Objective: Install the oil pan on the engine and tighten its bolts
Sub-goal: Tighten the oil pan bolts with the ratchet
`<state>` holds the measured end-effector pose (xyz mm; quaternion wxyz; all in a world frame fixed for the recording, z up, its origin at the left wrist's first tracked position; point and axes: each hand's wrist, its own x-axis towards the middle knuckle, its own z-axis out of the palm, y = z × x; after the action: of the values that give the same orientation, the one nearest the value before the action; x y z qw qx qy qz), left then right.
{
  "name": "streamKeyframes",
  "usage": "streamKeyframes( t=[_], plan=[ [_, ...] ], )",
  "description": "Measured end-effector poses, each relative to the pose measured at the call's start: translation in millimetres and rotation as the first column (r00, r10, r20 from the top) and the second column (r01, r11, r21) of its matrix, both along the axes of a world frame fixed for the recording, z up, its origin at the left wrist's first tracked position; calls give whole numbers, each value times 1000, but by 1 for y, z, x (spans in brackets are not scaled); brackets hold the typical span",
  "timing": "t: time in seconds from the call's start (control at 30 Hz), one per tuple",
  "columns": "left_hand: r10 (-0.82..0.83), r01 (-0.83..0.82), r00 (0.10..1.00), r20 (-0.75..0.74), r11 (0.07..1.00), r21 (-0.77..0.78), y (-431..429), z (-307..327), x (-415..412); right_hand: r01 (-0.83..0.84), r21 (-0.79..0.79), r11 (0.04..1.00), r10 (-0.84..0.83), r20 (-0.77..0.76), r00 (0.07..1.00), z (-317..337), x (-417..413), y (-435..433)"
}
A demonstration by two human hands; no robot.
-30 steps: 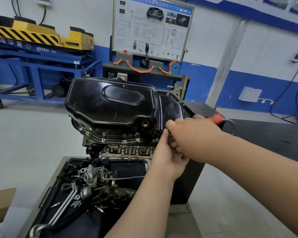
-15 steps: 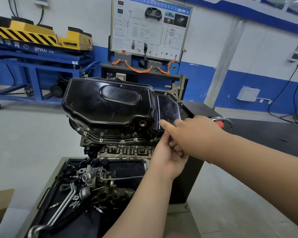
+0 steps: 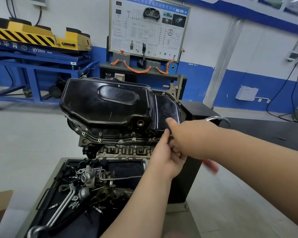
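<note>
A workshop with a white-and-blue wall and bare grey floor, which lies open to the left of the stand and to the near right. One wiring training board (image 3: 150, 28) stands far behind the engine, and one blue lift table (image 3: 41, 60) is at the far left.

The two hands are together at the near right corner of the oil pan (image 3: 107, 107), touching each other. The left hand (image 3: 163, 157) comes up from the near side, with its thumb tip at the pan's flange (image 3: 110, 140) and its other fingers curled under the right hand. I cannot tell whether they pinch anything. The right hand (image 3: 193, 136) reaches in from the right, its index finger (image 3: 170, 121) straight and touching the pan's lower right section. Its other fingers are hidden. A red blur (image 3: 211, 165) shows under its wrist, too smeared to name.

The one black pan sits on top of the one engine (image 3: 124, 150), with one drain hole (image 3: 140, 123) facing near. At least five bolt points show along the near flange.

Below, one dark tray (image 3: 126, 169) holds loose parts, among them a bent metal pipe (image 3: 62, 208). One cardboard box (image 3: 0, 201) lies at the near left edge.
</note>
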<state>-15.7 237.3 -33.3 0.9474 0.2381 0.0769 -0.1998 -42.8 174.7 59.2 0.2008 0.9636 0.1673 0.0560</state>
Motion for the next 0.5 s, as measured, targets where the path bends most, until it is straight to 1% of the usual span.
streamKeyframes(
  t=[0.03,0.1,0.13,0.17,0.2,0.23,0.27,0.3,0.33,0.37,0.4,0.43,0.47,0.5],
  plan=[
    [-3,3,1000,7,1000,10,0,-1,1,-43,-118,992,52,73,996,1,0,-3],
    [11,-11,999,42,1000,2,-1,-1,2,-190,-330,925,243,129,961,4,3,-4],
    [-1,2,999,37,1000,-7,-1,1,1,-238,-345,908,294,120,948,3,5,-5],
    [1,0,999,39,1000,-7,0,-1,1,-253,-322,912,301,108,948,1,4,-4],
    [9,-8,999,51,1000,-30,1,-2,1,-223,-253,942,255,104,961,-1,6,-3],
    [5,-3,998,56,999,-39,3,-2,0,-171,-153,973,184,77,980,0,5,-3],
    [-6,9,998,59,999,-51,4,-2,-2,-71,-25,997,71,7,997,-1,6,-4],
    [-17,20,998,63,999,-47,5,-1,-2,29,110,994,-20,-89,996,-1,5,-3],
    [-24,28,996,86,998,-49,6,-2,-1,88,229,969,-53,-152,987,-3,6,-3],
    [-30,32,997,73,999,-15,7,-1,-2,93,313,945,-46,-154,987,-6,7,-2],
    [-36,36,997,65,999,4,8,-1,-2,68,342,937,-29,-117,993,-8,9,-1],
    [-26,26,998,54,1000,3,8,0,-2,46,328,944,-21,-79,997,-10,9,1],
    [-24,24,998,56,1000,1,8,-1,-1,26,260,965,-13,-52,999,-10,8,3],
    [-19,19,998,58,1000,9,8,-2,-1,4,153,988,1,-34,999,-8,6,4]
  ],
)
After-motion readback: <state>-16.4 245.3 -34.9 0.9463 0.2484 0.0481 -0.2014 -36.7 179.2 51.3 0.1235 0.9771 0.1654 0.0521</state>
